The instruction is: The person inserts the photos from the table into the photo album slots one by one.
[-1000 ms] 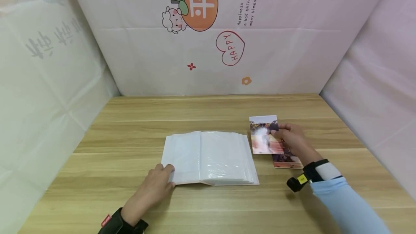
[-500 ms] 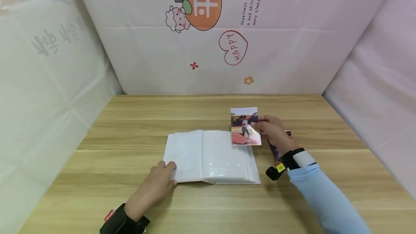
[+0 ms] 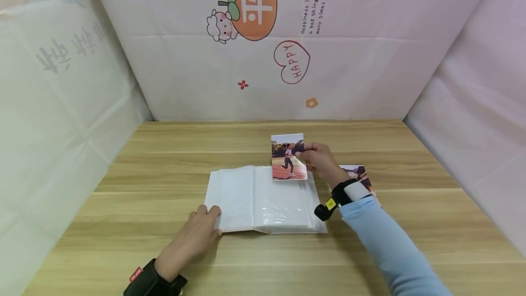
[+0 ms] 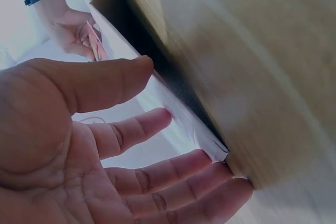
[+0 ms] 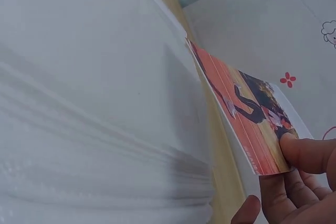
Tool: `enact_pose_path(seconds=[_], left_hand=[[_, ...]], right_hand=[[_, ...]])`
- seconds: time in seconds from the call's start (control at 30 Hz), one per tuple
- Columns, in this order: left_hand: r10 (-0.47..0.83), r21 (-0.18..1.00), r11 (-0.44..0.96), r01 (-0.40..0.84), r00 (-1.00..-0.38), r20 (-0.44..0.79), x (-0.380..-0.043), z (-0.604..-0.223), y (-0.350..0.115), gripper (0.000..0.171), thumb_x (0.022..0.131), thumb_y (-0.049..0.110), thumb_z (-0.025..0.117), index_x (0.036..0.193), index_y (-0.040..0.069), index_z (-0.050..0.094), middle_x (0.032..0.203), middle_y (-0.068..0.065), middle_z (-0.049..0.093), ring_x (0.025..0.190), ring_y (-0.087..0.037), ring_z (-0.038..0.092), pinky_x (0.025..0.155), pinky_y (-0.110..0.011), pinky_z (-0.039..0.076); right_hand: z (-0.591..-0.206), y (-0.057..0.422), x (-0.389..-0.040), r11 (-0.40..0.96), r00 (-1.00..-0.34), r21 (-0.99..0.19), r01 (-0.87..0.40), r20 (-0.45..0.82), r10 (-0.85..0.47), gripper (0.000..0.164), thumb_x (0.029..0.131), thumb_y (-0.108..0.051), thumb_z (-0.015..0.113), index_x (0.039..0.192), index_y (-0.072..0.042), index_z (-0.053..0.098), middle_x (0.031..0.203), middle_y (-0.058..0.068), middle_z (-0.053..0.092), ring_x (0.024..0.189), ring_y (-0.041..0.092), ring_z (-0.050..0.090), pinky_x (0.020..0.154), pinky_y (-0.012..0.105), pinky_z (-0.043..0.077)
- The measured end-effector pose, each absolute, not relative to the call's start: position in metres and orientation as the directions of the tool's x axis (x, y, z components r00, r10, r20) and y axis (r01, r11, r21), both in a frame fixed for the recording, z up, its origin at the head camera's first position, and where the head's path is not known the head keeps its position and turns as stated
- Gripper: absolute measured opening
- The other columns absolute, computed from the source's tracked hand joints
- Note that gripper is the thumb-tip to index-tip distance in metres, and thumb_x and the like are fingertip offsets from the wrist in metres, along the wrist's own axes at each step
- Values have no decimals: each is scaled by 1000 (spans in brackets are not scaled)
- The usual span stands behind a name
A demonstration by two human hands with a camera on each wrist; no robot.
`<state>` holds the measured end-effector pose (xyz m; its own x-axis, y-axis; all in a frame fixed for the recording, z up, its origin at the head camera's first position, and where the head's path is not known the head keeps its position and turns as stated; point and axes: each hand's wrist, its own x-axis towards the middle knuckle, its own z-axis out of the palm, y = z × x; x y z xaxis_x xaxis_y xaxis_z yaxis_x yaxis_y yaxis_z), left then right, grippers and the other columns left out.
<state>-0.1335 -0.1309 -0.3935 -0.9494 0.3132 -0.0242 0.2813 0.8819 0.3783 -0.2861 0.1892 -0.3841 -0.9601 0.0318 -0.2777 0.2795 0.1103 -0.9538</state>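
A photo album (image 3: 234, 195) lies spread on the table, showing white pages with clear plastic sleeves. At its lower left corner my left hand (image 3: 199, 227) rests, fingertips on the page and thumb by the front edge. In the left wrist view those fingers (image 4: 152, 179) are fairly straight along the album's edge (image 4: 157, 85). My right hand (image 3: 322, 161) pinches a photo (image 3: 287, 159) of a runner on a red track by its right side. The photo is held over the top of the right page; the right wrist view shows the thumb (image 5: 304, 153) on its printed face.
Another photo (image 3: 358, 173) lies on the table right of the album, partly hidden by the right wrist. The wood-grain table (image 3: 164, 150) is bounded by white printed cloth (image 3: 185, 76) at the back and both sides.
My right hand has carried the runner photo leftward, away from the other photo and over the album's right page. My left hand has stayed at the album's corner.
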Motion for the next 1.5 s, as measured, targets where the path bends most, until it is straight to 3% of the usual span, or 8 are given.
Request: enact_pose_path(seconds=[0.33,0.53,0.7,0.87,1.07,1.3,1.5], left_hand=[[345,338,884,323,-939,-5,-140,-392,-130,27,77,9,72,96,-1,57,84,-10,44,70,-24,42,62,-36,39],[384,357,856,374,-922,46,-141,-393,-131,27,73,4,74,92,-3,56,93,-13,52,77,-25,51,69,-39,45],[390,406,831,380,-919,62,-141,-393,-133,39,72,0,73,106,-6,55,111,-22,55,97,-36,55,84,-45,44],[398,423,827,370,-917,24,-139,-392,-131,52,73,-1,70,122,-1,54,110,-20,55,94,-35,54,81,-47,44],[411,404,836,370,-911,-16,-140,-391,-129,49,73,2,70,121,3,60,104,-17,54,89,-31,53,77,-45,44],[406,373,846,380,-914,10,-139,-394,-130,46,72,2,71,117,2,62,98,-15,54,83,-27,51,73,-41,43],[392,368,853,370,-920,18,-139,-394,-130,44,70,0,74,113,2,65,113,-25,51,93,-39,54,80,-47,45]], right_hand=[[-378,159,-296,101,-963,-957,271,-269,30,19,87,-13,65,98,-5,52,89,6,55,67,15,48,59,29,43],[-381,142,-302,163,-966,-952,259,-253,54,19,87,-16,67,96,-4,55,88,6,54,67,15,49,57,26,45],[-381,136,-302,183,-974,-957,225,-216,69,20,85,-16,68,93,-4,54,81,5,50,57,12,41,52,24,41],[-379,135,-301,169,-978,-964,205,-196,67,17,86,-13,67,92,-3,54,74,5,52,52,12,42,48,24,38],[-378,129,-308,175,-975,-959,223,-218,50,15,88,-10,64,92,0,55,73,9,58,53,13,54,46,23,41],[-378,116,-312,118,-973,-965,232,-231,24,11,90,-5,59,97,2,53,78,12,58,55,16,56,50,26,45],[-378,104,-313,68,-969,-967,245,-246,2,18,90,-3,58,106,4,53,76,13,59,56,16,60,55,26,51]])
